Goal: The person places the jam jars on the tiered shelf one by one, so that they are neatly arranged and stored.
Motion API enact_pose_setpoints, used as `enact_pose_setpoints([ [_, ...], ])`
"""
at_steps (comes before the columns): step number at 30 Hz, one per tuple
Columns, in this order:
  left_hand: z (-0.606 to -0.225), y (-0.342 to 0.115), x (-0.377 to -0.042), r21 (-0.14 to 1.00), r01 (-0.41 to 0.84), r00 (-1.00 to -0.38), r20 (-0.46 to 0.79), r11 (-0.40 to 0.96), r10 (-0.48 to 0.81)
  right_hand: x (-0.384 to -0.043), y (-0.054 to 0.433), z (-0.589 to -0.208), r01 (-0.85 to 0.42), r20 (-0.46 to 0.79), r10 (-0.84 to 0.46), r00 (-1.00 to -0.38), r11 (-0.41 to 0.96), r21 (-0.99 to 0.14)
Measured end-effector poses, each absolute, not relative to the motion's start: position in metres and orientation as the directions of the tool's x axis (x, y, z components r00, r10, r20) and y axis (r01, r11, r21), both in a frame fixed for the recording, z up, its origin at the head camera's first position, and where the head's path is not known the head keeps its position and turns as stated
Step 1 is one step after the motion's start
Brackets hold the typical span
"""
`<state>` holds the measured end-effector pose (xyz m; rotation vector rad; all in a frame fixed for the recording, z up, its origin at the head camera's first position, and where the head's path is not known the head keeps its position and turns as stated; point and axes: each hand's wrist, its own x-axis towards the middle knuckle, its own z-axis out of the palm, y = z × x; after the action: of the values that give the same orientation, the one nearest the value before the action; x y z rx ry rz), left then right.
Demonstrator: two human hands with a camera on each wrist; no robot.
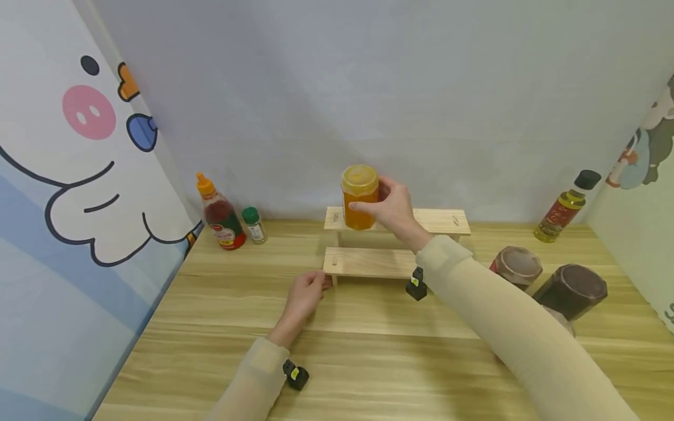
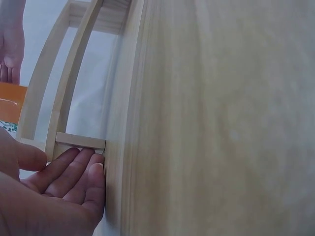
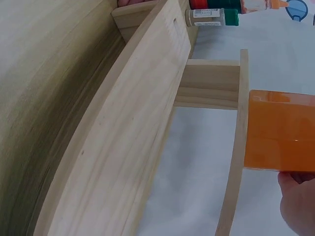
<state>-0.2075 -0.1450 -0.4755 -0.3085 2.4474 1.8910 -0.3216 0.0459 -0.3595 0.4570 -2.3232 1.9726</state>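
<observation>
My right hand [image 1: 392, 207] grips a honey jar [image 1: 360, 202] with amber contents and a yellow lid, thumb on its front. The jar is upright at the left end of the upper board of a two-step wooden rack [image 1: 368, 262]. In the right wrist view, the base of the orange jar [image 3: 280, 132] meets the upper board's edge; I cannot tell whether it bears its weight. My left hand [image 1: 305, 294] holds the left end of the lower step. In the left wrist view, its fingers [image 2: 74, 177] touch the rack's leg and the thumb lies at the board.
Left of the rack stand a red sauce bottle [image 1: 223, 219] with an orange cap and a green-capped spice jar [image 1: 255, 225]. To the right are an oil bottle [image 1: 566, 209] and dark-lidded jars [image 1: 571, 289], partly behind my right sleeve. A pale wall [image 1: 395, 105] rises behind.
</observation>
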Motion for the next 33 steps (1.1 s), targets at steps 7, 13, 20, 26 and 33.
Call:
enact_pose_setpoints([
  [7,-0.474,-0.143,-0.207,0.956,-0.176,-0.98,-0.149,0.234,-0.131,-0.318,0.054,-0.354,-0.259,0.212,-0.256,-0.943,0.167,-0.951],
  [13,-0.474,-0.145,-0.207,0.956,-0.177,-0.98,-0.149,0.235,-0.133,-0.308,0.065,-0.344,-0.263,0.168,-0.29,-0.942,0.327,-0.908],
  [20,-0.474,-0.144,-0.206,0.955,-0.187,-0.978,-0.158,0.231,-0.139,-0.293,0.088,-0.335,-0.24,0.092,-0.327,-0.941,0.45,-0.86],
  [26,-0.473,-0.142,-0.205,0.956,-0.186,-0.978,-0.158,0.228,-0.134,-0.278,0.11,-0.327,-0.276,0.092,-0.378,-0.921,0.471,-0.838],
  [33,-0.472,-0.142,-0.206,0.956,-0.176,-0.98,-0.148,0.235,-0.129,-0.262,0.134,-0.324,-0.319,0.14,-0.391,-0.909,0.44,-0.839],
])
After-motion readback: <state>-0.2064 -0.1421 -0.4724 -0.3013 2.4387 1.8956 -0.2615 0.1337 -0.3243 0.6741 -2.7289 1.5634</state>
